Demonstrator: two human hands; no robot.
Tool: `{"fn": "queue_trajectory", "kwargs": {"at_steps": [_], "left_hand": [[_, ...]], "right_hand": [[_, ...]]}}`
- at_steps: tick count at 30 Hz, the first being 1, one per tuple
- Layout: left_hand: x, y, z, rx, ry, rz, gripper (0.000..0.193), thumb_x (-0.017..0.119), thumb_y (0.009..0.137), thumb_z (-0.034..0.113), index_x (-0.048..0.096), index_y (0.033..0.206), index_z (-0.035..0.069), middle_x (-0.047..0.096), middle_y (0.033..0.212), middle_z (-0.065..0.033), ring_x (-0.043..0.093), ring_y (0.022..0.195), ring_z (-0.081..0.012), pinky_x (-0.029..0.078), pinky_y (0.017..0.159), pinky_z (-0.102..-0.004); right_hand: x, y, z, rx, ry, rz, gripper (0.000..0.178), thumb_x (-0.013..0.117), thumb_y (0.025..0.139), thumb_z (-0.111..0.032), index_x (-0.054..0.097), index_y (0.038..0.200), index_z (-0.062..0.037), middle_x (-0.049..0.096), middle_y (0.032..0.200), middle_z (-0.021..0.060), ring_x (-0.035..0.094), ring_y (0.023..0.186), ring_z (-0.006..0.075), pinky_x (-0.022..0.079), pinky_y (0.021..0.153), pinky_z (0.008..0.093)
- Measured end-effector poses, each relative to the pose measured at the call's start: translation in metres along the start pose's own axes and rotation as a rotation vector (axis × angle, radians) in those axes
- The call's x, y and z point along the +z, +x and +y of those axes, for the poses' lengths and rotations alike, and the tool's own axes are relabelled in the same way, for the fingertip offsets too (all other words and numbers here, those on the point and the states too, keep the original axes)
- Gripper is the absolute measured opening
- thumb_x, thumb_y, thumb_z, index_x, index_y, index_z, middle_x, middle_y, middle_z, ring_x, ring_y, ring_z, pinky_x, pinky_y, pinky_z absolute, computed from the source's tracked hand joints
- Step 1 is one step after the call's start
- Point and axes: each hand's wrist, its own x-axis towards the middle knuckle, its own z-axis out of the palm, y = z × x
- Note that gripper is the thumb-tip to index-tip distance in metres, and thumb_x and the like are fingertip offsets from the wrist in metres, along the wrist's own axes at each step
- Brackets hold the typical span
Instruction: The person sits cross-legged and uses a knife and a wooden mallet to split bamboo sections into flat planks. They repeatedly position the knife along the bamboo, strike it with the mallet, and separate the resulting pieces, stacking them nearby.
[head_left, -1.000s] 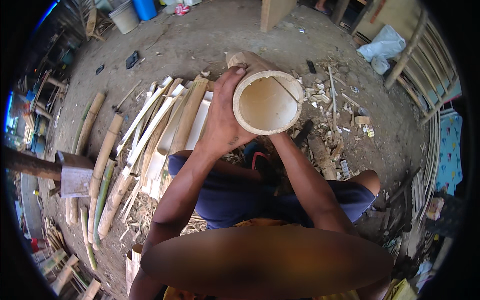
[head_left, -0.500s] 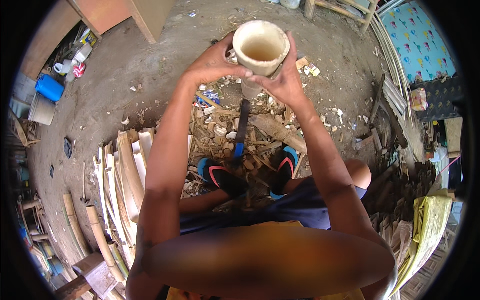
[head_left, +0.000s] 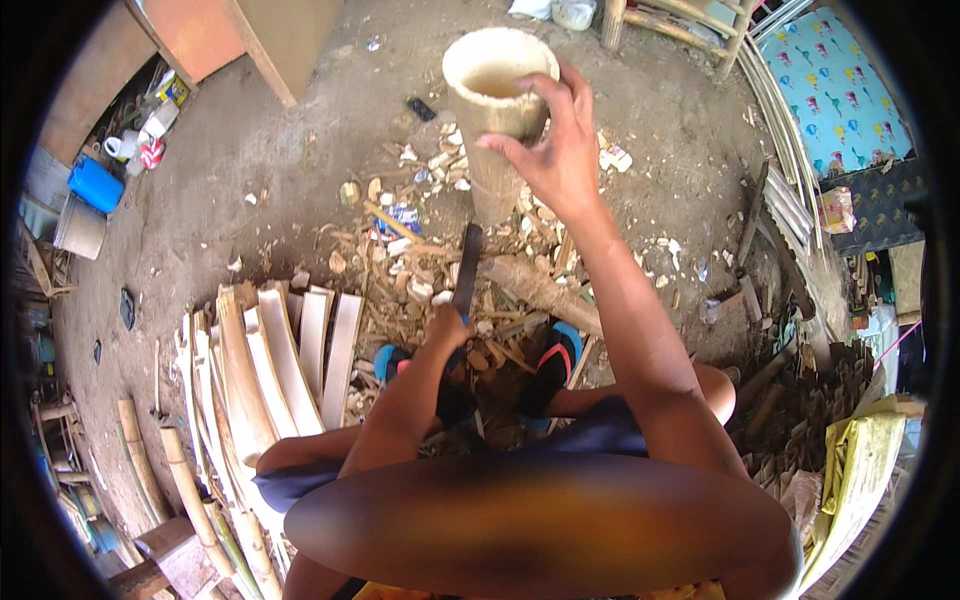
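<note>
A thick, pale bamboo section (head_left: 482, 150) stands upright in front of me, its hollow mouth facing up. My right hand (head_left: 560, 145) grips its upper right side, with the fingers over the rim and the thumb against the near wall. Down by my feet, my left hand (head_left: 450, 326) is closed round the blue handle of a machete (head_left: 468, 265). Its dark blade points away from me, toward the foot of the bamboo. A lighter, knobbly length of wood or bamboo (head_left: 545, 290) lies on the ground just right of the blade.
Split bamboo strips (head_left: 270, 350) lean in a stack at my left. Chips and shavings (head_left: 420, 260) cover the ground round my sandalled feet (head_left: 555, 365). Farther left are a blue container (head_left: 97, 181) and a bucket (head_left: 80, 226). A bamboo frame (head_left: 670, 35) stands far right.
My left hand has left the bamboo section and come down onto the machete handle. My right hand stays on the bamboo, which now stands slightly farther left and more upright.
</note>
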Motion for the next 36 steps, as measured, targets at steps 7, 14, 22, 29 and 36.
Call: {"fn": "queue_trajectory", "kwargs": {"at_steps": [7, 14, 22, 29, 36], "left_hand": [[0.022, -0.002, -0.013, -0.039, -0.202, 0.009, 0.061, 0.075, 0.083, 0.04, 0.06, 0.121, -0.005, 0.071, 0.108, -0.0287, 0.068, 0.106, -0.046, 0.054, 0.092, -0.0526], [-0.106, -0.038, 0.029, 0.035, -0.942, 0.294, 0.047, 0.055, 0.102, 0.05, 0.059, 0.106, 0.003, 0.061, 0.076, -0.0095, 0.062, 0.067, -0.0262, 0.05, 0.062, -0.0405], [-0.258, -0.187, 0.112, 0.653, -1.031, 0.36, 0.059, 0.04, 0.108, 0.052, 0.046, 0.139, 0.002, 0.047, 0.075, 0.0016, 0.048, 0.059, -0.0096, 0.043, 0.055, -0.0267], [-0.217, -0.22, 0.155, 0.628, -1.131, 0.191, 0.058, 0.04, 0.108, 0.054, 0.048, 0.133, 0.002, 0.048, 0.078, -0.0009, 0.049, 0.057, -0.0104, 0.043, 0.051, -0.0271], [-0.192, -0.213, 0.162, 0.613, -1.161, 0.154, 0.059, 0.043, 0.107, 0.055, 0.048, 0.131, 0.001, 0.047, 0.078, -0.0014, 0.049, 0.057, -0.0106, 0.042, 0.051, -0.0273]], "right_hand": [[-0.013, 0.026, -0.001, 0.043, -0.021, -0.034, 0.072, 0.095, 0.059, -0.044, 0.065, 0.118, -0.0155, 0.048, 0.138, 0.02, 0.052, 0.128, 0.0383, 0.054, 0.102, 0.0486], [-0.004, 0.053, -0.004, 0.26, -0.099, -0.07, 0.061, 0.086, 0.071, -0.056, 0.071, 0.112, -0.0125, 0.051, 0.139, 0.0203, 0.049, 0.131, 0.0402, 0.049, 0.103, 0.0492], [0.015, 0.078, 0.0, 0.082, 0.11, -0.221, 0.056, 0.055, 0.097, -0.062, 0.07, 0.128, -0.0169, 0.06, 0.144, 0.0085, 0.047, 0.141, 0.0333, 0.028, 0.12, 0.0548], [0.007, 0.1, 0.005, 0.499, 0.523, -0.42, 0.073, 0.031, 0.103, -0.07, 0.061, 0.143, -0.0178, 0.072, 0.129, 0.0034, 0.048, 0.139, 0.0243, 0.029, 0.122, 0.0422], [-0.008, 0.093, 0.015, 0.396, 0.605, -0.547, 0.053, 0.046, 0.108, -0.048, 0.046, 0.155, -0.0247, 0.062, 0.143, 0.0001, 0.041, 0.145, 0.0236, 0.028, 0.123, 0.0403]]}}
